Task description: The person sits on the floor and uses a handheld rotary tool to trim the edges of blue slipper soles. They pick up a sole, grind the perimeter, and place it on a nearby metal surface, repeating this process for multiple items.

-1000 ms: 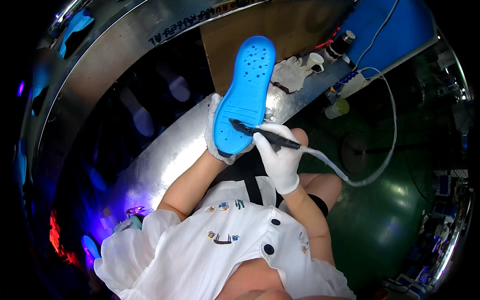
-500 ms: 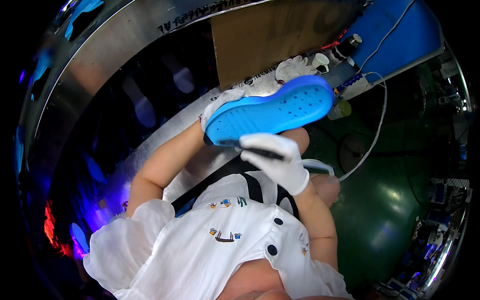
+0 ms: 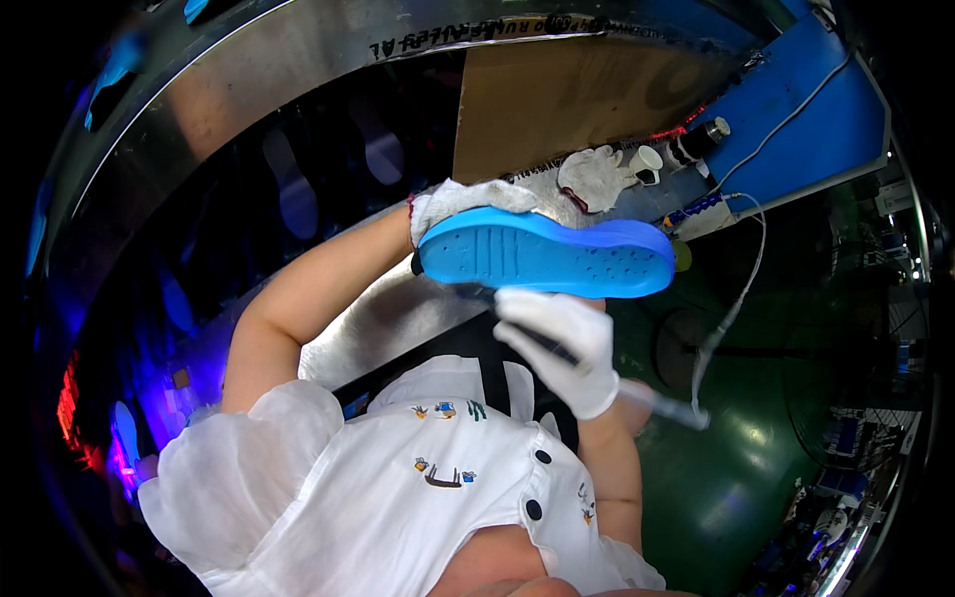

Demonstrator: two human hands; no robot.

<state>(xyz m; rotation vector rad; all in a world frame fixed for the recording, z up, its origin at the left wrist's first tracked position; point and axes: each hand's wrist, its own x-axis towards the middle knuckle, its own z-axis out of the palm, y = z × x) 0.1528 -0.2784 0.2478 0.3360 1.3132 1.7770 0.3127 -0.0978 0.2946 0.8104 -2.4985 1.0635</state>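
Work on the blue sole (image 3: 547,261) looks under way, not finished: it's held up off the metal bench (image 3: 373,318), underside toward the camera, and hasn't been set down. How much is done or left can't be told; no clear mark is made out on the underside. The heel end is gripped by the gloved L hand (image 3: 468,204), fingers curled along the far edge, tips partly hidden. A dark pen-like tool (image 3: 550,343) is pinched in the gloved R hand (image 3: 577,356), fingers closed round it, just by the near edge — whether the sole is touched can't be told b/c of blur.

Beyond the toe, well apart from it, a spare glove (image 3: 597,177), white cup (image 3: 647,164) and dark bottle (image 3: 699,141) are set out. A cardboard sheet (image 3: 557,109) is propped behind, w/ a blue panel (image 3: 806,109) to the right. No obstruction is seen around the sole, tho' a pale tube (image 3: 729,316) is looped on the R side, prob. joined to the tool.
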